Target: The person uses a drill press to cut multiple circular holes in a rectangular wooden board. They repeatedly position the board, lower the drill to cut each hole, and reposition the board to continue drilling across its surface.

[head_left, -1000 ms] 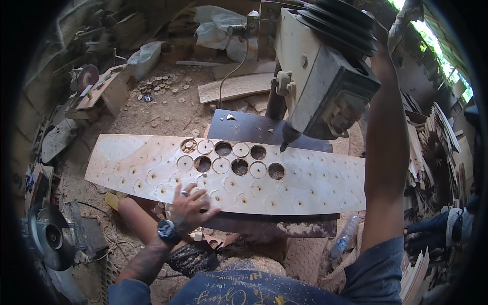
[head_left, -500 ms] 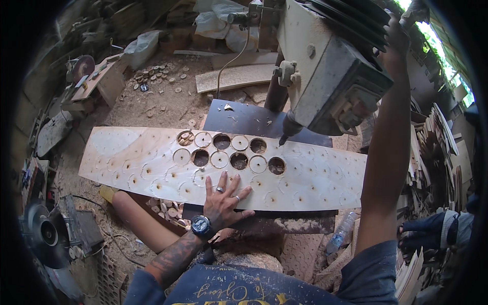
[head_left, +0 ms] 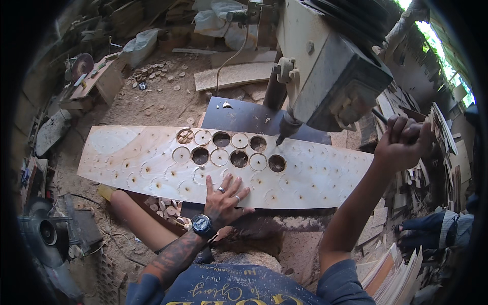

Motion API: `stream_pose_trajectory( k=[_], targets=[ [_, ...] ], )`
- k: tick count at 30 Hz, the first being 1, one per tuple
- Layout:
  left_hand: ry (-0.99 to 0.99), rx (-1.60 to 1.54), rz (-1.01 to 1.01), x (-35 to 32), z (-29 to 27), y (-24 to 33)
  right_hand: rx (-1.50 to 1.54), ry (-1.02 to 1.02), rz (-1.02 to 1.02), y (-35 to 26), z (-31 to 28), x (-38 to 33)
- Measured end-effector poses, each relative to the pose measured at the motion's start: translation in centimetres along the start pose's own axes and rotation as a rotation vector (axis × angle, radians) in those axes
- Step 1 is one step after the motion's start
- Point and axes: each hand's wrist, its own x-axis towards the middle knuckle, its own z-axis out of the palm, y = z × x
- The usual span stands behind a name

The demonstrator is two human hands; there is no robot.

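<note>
My left hand (head_left: pixel 227 201) lies flat with spread fingers on a long pale plywood board (head_left: pixel 325 178), just below its rows of round cuts. Some cuts are open holes; others still hold their round discs. At the right, my right hand (head_left: pixel 404 142) is closed round the end of a dark lever (head_left: pixel 379 115) of the drill press (head_left: pixel 325 76). The drill chuck (head_left: pixel 290 124) hangs over the board, its bit (head_left: pixel 279 141) tip at or just above the surface, right of the upper row. Whether it touches, I cannot tell.
A dark plate (head_left: pixel 244 118) supports the board. Wooden discs (head_left: pixel 160 73) are strewn on the dusty ground, with more (head_left: pixel 165 207) beside my leg. A machine with a round wheel (head_left: pixel 48 231) stands at the left. Wood offcuts (head_left: pixel 391 274) are stacked at the right.
My right hand has come down from high beside the press head to the board's right end, bringing the lever round. My left hand stays in place.
</note>
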Motion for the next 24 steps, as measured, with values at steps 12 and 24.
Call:
stream_pose_trajectory(
  k=[12,24],
  targets=[
    [-0.01,-0.051,-0.026,0.1,-0.3,0.1,0.071,-0.07,-0.072,1.7,-4.6,-4.6],
    [0.026,-0.034,-0.029,-0.1,0.0,-0.1,0.091,-0.057,-0.119,2.9,-5.4,-6.4]
  ],
)
